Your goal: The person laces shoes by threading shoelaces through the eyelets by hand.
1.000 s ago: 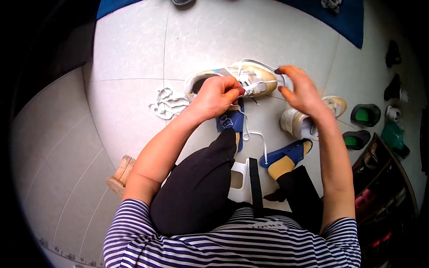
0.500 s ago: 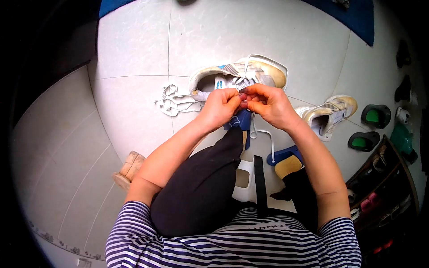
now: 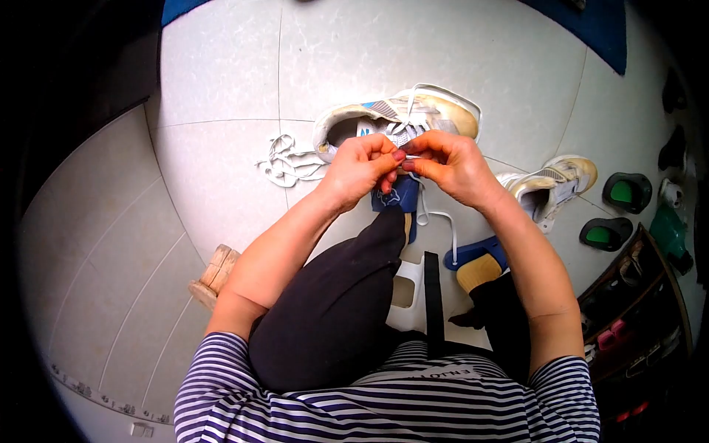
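Observation:
My left hand point(image 3: 360, 171) and my right hand point(image 3: 452, 168) meet fingertip to fingertip, both pinched on a white shoelace point(image 3: 422, 210). The lace's free length hangs from my fingers and loops down toward my blue slippers point(image 3: 473, 255). Just beyond my hands a worn white sneaker point(image 3: 450, 117) lies on the floor, toe to the right, with lace strung loosely across its front. My fingers cover part of its eyelets and the pinched piece of lace. Left of the sneaker sits a tangle of white laces point(image 3: 281, 161).
A second sneaker point(image 3: 554, 184) rests to the right, near black-and-green slippers point(image 3: 622, 193). A shoe rack point(image 3: 642, 288) stands at the lower right. A small wooden stool point(image 3: 216, 275) is at the left. Blue mats point(image 3: 591, 29) lie along the far edge.
Both hands stay together at the lace; the right fingers have shifted slightly and the left fingers have curled downward. The view has tilted a little. The sneakers look unmoved.

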`<state>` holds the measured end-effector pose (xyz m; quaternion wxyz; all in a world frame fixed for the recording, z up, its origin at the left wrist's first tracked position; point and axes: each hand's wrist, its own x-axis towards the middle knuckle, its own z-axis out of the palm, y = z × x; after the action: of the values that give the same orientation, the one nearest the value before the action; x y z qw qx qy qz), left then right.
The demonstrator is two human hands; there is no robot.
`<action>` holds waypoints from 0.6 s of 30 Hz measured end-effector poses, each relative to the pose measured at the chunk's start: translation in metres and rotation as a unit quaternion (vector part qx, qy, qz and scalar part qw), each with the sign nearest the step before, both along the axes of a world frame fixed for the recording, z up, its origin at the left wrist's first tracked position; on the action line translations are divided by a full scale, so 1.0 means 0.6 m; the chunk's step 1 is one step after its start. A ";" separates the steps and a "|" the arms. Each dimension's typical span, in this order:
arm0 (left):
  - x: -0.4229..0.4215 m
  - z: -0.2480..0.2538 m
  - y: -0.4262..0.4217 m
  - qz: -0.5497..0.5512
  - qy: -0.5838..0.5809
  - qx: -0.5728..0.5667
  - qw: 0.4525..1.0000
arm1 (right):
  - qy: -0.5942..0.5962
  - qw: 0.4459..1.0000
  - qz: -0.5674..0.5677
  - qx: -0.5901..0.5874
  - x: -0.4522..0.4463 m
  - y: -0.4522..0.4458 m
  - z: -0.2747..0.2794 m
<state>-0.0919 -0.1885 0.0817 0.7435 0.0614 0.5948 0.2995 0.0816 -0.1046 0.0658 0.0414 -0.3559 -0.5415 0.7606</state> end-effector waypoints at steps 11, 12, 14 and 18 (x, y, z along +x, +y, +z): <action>0.002 -0.004 -0.003 -0.020 0.038 0.048 0.998 | 0.002 1.000 0.001 0.010 -0.004 -0.005 -0.008; 0.001 -0.004 -0.006 -0.017 0.033 0.048 0.998 | 0.003 0.999 0.010 0.052 -0.005 -0.006 -0.003; -0.005 0.005 0.001 -0.027 0.045 0.047 0.998 | 0.048 0.983 0.006 0.178 -0.010 0.000 -0.001; -0.023 0.015 0.003 -0.021 0.049 0.103 0.993 | 0.068 0.939 0.026 0.335 -0.021 0.011 0.019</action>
<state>-0.1056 -0.1866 0.0905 0.7092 0.1652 0.5951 0.3400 0.0690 -0.0983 0.0773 0.1752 -0.2545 -0.7700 0.5582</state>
